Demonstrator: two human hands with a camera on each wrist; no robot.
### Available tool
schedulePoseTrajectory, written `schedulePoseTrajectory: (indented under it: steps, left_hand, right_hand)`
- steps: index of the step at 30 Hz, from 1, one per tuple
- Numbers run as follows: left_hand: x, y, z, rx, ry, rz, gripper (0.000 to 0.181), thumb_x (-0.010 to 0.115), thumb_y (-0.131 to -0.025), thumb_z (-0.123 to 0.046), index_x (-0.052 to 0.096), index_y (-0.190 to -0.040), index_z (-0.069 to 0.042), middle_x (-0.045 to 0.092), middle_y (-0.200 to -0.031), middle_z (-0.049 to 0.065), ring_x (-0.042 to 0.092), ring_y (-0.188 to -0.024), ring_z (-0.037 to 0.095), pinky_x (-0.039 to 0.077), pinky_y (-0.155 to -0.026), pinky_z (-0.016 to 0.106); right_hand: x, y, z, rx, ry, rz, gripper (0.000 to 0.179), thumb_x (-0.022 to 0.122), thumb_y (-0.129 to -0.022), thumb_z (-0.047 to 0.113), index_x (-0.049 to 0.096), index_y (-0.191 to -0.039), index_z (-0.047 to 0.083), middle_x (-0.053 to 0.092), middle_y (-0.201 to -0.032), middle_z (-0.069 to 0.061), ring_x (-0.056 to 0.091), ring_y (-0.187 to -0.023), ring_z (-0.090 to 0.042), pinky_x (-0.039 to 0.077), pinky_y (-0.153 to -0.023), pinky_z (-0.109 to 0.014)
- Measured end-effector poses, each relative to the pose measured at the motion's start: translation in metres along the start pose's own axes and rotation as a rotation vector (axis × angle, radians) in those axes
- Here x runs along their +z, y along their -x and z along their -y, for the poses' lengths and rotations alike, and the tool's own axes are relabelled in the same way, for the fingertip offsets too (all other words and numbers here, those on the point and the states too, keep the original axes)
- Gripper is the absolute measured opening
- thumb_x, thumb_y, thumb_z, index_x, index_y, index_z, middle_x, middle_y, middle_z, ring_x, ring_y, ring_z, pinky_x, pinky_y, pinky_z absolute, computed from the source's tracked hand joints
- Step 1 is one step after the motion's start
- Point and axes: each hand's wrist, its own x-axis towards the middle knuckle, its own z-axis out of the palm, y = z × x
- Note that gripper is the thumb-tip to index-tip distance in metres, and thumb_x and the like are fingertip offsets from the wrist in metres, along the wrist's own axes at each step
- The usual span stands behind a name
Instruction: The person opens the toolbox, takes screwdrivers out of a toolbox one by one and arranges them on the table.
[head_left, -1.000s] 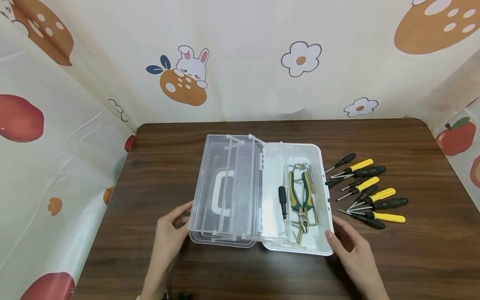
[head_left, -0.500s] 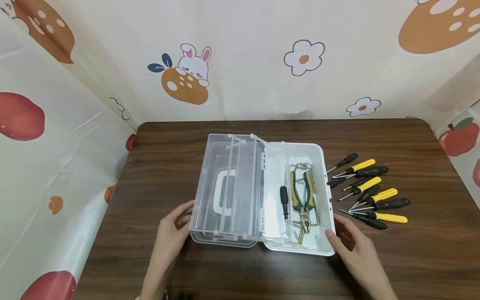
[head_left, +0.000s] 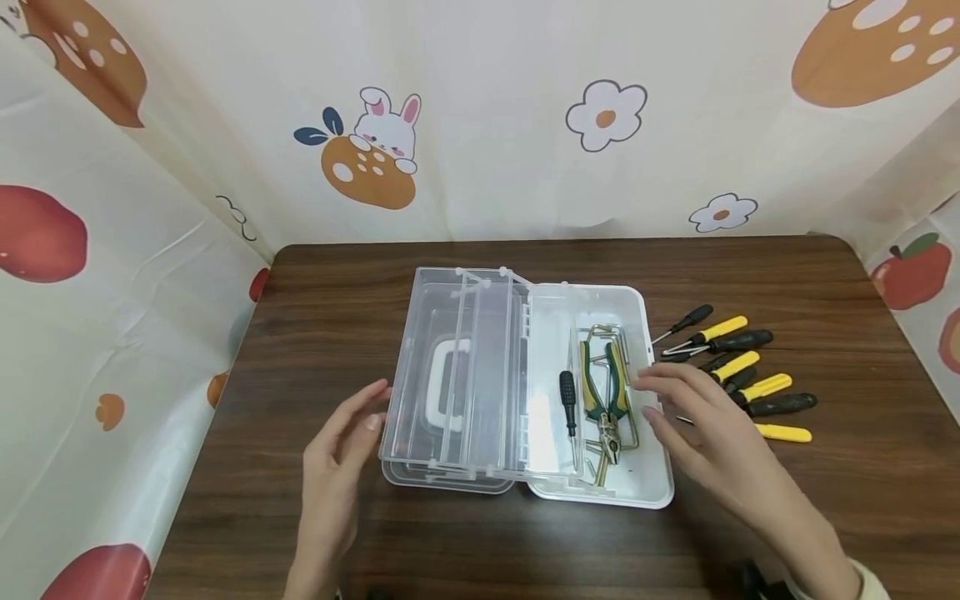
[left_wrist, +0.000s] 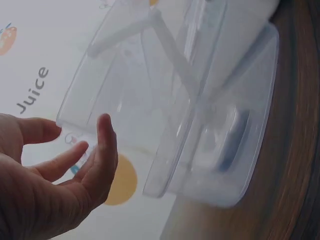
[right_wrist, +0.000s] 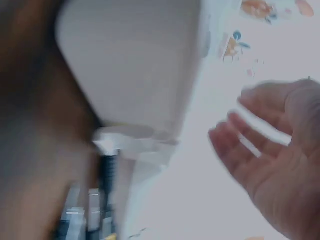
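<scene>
A toolbox stands unfolded on the table, its white base (head_left: pixel 551 433) on the right and its clear lid (head_left: pixel 405 375) with a white handle (head_left: pixel 435 387) on the left. A clear tray (head_left: pixel 487 400) hangs out over the lid. Inside the base lie green-and-yellow pliers (head_left: pixel 617 383), several brassy hex keys (head_left: pixel 634 433) and a black-handled screwdriver (head_left: pixel 567 396). My left hand (head_left: pixel 333 479) is at the tray's left edge, fingers loosely bent, holding nothing. Above the base's right wall hovers my right hand (head_left: pixel 720 442), fingers apart with nothing in them.
Several screwdrivers with yellow handles (head_left: pixel 783 433) and black handles (head_left: pixel 783 405) lie in a loose pile right of the box, partly covered by my right hand. A patterned curtain (head_left: pixel 495 167) closes off the table's back and sides.
My right hand has let go of the base's right wall and risen up over it, toward the pliers. My left hand has shifted slightly, its fingers loosened at the tray's edge. The box stays put.
</scene>
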Motion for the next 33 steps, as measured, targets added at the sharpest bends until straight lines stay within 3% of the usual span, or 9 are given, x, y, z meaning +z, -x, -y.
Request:
schedulePoseTrajectory:
  steps: [3,5,7,8,11,13,16,25,33]
  left_hand:
    - [0.002,0.001,0.002,-0.006,0.056,0.041,0.038,0.057,-0.106,-0.004,0.06,-0.143,-0.004,0.07,-0.131,0.008,0.074,-0.102,0.015,0.066,-0.079,0.031]
    - [0.003,0.001,0.004,-0.011,0.073,0.062,0.04,0.058,-0.104,-0.002,0.059,-0.144,-0.002,0.074,-0.121,0.009,0.076,-0.097,0.017,0.066,-0.078,0.034]
    - [0.003,0.0,0.006,-0.012,0.076,0.076,0.041,0.06,-0.103,0.0,0.058,-0.144,-0.002,0.076,-0.111,0.009,0.076,-0.093,0.016,0.066,-0.077,0.034]
    - [0.003,0.0,0.007,-0.011,0.077,0.084,0.041,0.06,-0.103,0.0,0.058,-0.144,-0.002,0.076,-0.107,0.009,0.076,-0.091,0.016,0.066,-0.076,0.034]
    - [0.003,-0.001,0.008,-0.006,0.09,0.096,0.042,0.06,-0.103,0.0,0.057,-0.144,-0.001,0.074,-0.107,0.009,0.075,-0.091,0.015,0.067,-0.074,0.035]
    - [0.003,-0.002,0.008,-0.003,0.098,0.101,0.042,0.059,-0.103,0.001,0.057,-0.144,-0.001,0.072,-0.109,0.009,0.075,-0.091,0.015,0.067,-0.073,0.035]
    - [0.003,-0.003,0.009,-0.007,0.104,0.11,0.042,0.059,-0.103,0.001,0.056,-0.145,0.0,0.071,-0.111,0.009,0.075,-0.092,0.015,0.067,-0.073,0.035]
    - [0.003,-0.003,0.009,-0.017,0.095,0.112,0.042,0.059,-0.103,0.0,0.057,-0.145,-0.002,0.068,-0.118,0.016,0.075,-0.09,0.015,0.066,-0.074,0.035]
    - [0.003,-0.004,0.011,-0.015,0.115,0.12,0.042,0.059,-0.102,0.001,0.056,-0.145,-0.001,0.063,-0.129,0.023,0.075,-0.093,0.02,0.066,-0.073,0.034]
  right_hand:
    - [-0.004,-0.024,0.004,-0.207,0.021,0.083,0.032,0.055,-0.108,0.037,0.071,-0.124,0.014,0.066,-0.13,-0.001,0.061,-0.117,-0.015,0.05,-0.093,-0.011]
    - [-0.003,-0.038,0.007,-0.333,0.025,0.13,0.04,0.042,-0.111,0.039,0.071,-0.125,0.013,0.067,-0.128,-0.001,0.062,-0.116,-0.017,0.054,-0.092,-0.02]
    - [-0.003,-0.052,0.012,-0.419,0.046,0.202,0.021,0.057,-0.108,0.021,0.07,-0.124,0.015,0.067,-0.127,0.001,0.063,-0.116,-0.017,0.058,-0.092,-0.027]
    - [-0.002,-0.058,0.014,-0.446,0.06,0.254,0.023,0.065,-0.103,0.01,0.07,-0.124,0.015,0.067,-0.127,0.002,0.063,-0.116,-0.017,0.06,-0.089,-0.03]
    - [0.001,-0.076,0.023,-0.517,0.137,0.417,0.058,0.08,-0.076,-0.016,0.069,-0.122,0.018,0.067,-0.125,0.004,0.062,-0.116,-0.017,0.062,-0.086,-0.032]
    - [0.004,-0.086,0.029,-0.561,0.212,0.506,0.064,0.082,-0.07,-0.019,0.071,-0.12,0.019,0.068,-0.122,0.004,0.062,-0.116,-0.018,0.062,-0.087,-0.032]
    - [0.01,-0.097,0.036,-0.637,0.294,0.586,0.051,0.084,-0.075,-0.011,0.074,-0.113,0.02,0.071,-0.115,0.005,0.063,-0.111,-0.017,0.06,-0.088,-0.031]
    - [0.015,-0.113,0.049,-0.745,0.457,0.681,0.026,0.086,-0.081,0.008,0.079,-0.101,0.021,0.065,-0.09,0.006,0.051,-0.082,-0.013,0.048,-0.069,-0.025]
    - [0.017,-0.117,0.052,-0.753,0.491,0.713,0.027,0.088,-0.081,0.013,0.079,-0.104,0.023,0.065,-0.091,0.005,0.049,-0.08,-0.013,0.046,-0.067,-0.024]
